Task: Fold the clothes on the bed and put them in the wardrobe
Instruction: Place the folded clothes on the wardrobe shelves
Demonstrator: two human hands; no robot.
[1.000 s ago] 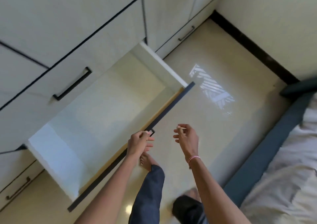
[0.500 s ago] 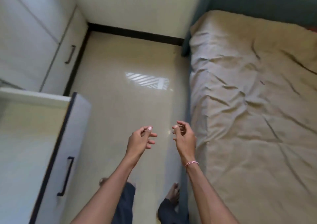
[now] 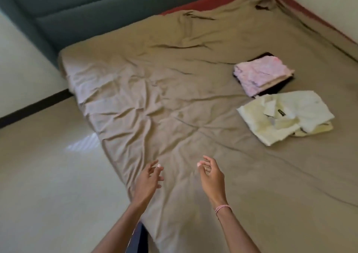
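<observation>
Both my hands are empty. My left hand (image 3: 149, 181) and my right hand (image 3: 212, 177) hover over the near edge of the bed (image 3: 174, 101), with the fingers loose and a little spread, touching nothing. On my right wrist there is a thin bracelet (image 3: 222, 207).

The clothes are on the far right part of the bed, well apart from my hands. There is a pink garment (image 3: 261, 74), folded into a neat rectangle, and it lies on top of a dark folded piece (image 3: 279, 89), of which I see only the edges. Just beside this pile, nearer to me, lies a cream shirt (image 3: 286, 115). It is folded too, but more loosely: the collar with its label is open on top and one yellowish corner comes out at the right side. I cannot tell if a second piece is under it.

So I judge the folding is mostly done; perhaps the cream shirt needs one more tidy fold. What is left is the carrying. None of these pieces is in the wardrobe, and the wardrobe itself is not in view here. I think the next step is to reach across the brown sheet to the piles and take them up.
</observation>
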